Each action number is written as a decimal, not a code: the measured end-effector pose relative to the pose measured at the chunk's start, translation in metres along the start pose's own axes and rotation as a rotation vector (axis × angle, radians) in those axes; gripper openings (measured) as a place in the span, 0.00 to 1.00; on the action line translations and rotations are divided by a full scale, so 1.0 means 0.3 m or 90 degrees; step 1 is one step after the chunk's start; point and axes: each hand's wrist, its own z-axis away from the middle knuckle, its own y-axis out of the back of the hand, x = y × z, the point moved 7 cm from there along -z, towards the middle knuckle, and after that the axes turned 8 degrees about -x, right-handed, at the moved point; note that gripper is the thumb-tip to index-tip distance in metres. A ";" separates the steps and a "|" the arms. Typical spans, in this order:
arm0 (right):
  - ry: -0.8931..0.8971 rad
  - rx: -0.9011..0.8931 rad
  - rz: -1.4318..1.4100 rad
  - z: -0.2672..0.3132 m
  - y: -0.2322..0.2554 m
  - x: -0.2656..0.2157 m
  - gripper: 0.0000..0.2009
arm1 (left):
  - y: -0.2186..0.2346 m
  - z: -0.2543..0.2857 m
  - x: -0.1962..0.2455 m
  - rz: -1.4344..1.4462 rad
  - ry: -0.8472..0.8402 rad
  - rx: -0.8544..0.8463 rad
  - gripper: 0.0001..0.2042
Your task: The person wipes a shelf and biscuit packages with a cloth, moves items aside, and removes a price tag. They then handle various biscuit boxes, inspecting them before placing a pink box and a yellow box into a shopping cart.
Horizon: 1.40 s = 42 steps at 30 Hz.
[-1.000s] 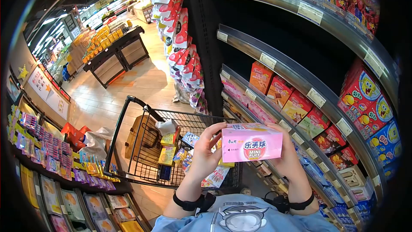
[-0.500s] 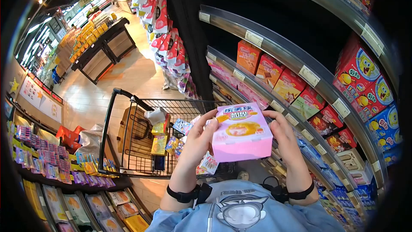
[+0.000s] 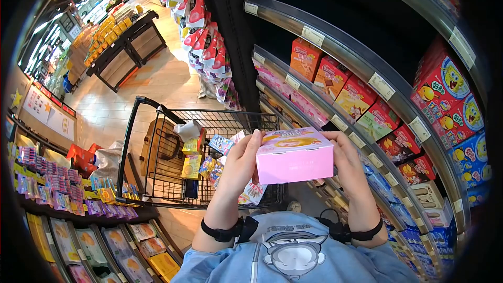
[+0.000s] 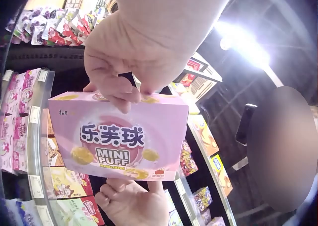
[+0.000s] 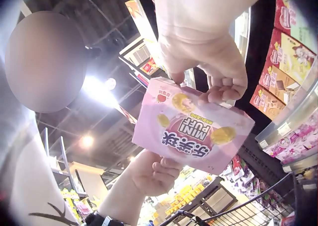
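A pink snack box point(image 3: 294, 156) sits at centre frame in the head view, held between both hands. The left hand point(image 3: 240, 163) grips the box's left end, fingers point(image 4: 121, 94) curled over its edge. The right hand point(image 3: 347, 163) grips the right end, fingers point(image 5: 224, 89) clamped on the edge. Behind the box, at centre left, stands a shopping cart point(image 3: 157, 178) with packaged goods. Shelves point(image 3: 367, 89) of boxed snacks fill the right of the frame.

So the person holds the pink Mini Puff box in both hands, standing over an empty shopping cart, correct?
Not quite. The pink box is held between the left hand and the right hand, but the shopping cart is not empty: the head view shows several snack packs and a brown bag in it.
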 end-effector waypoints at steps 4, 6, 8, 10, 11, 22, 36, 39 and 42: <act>-0.011 -0.006 -0.021 -0.005 -0.006 0.010 0.19 | 0.000 -0.004 -0.004 0.026 -0.005 -0.015 0.28; 0.023 0.015 0.026 -0.008 -0.002 0.005 0.18 | 0.001 -0.004 -0.006 0.025 -0.004 -0.013 0.28; 0.009 0.002 0.007 -0.004 0.001 0.008 0.19 | 0.003 -0.003 -0.005 0.024 -0.005 -0.011 0.28; -0.004 -0.012 -0.011 -0.004 -0.001 0.012 0.20 | 0.003 -0.004 -0.003 0.013 -0.006 -0.013 0.28; -0.002 -0.013 -0.008 -0.005 -0.002 0.011 0.20 | 0.004 -0.004 -0.003 0.013 -0.006 -0.012 0.28; 0.013 -0.005 0.059 -0.010 -0.006 -0.002 0.18 | 0.012 -0.008 -0.014 0.048 -0.001 -0.006 0.26; 0.034 -0.131 0.499 -0.158 -0.101 0.375 0.32 | 0.290 -0.006 -0.278 -0.543 0.136 0.000 0.44; -0.117 -0.125 0.436 -0.133 -0.061 0.416 0.30 | 0.314 -0.023 -0.260 -0.551 0.063 0.017 0.42; -0.177 -0.147 0.398 -0.080 -0.079 0.333 0.27 | 0.313 -0.065 -0.281 -0.507 0.021 -0.021 0.39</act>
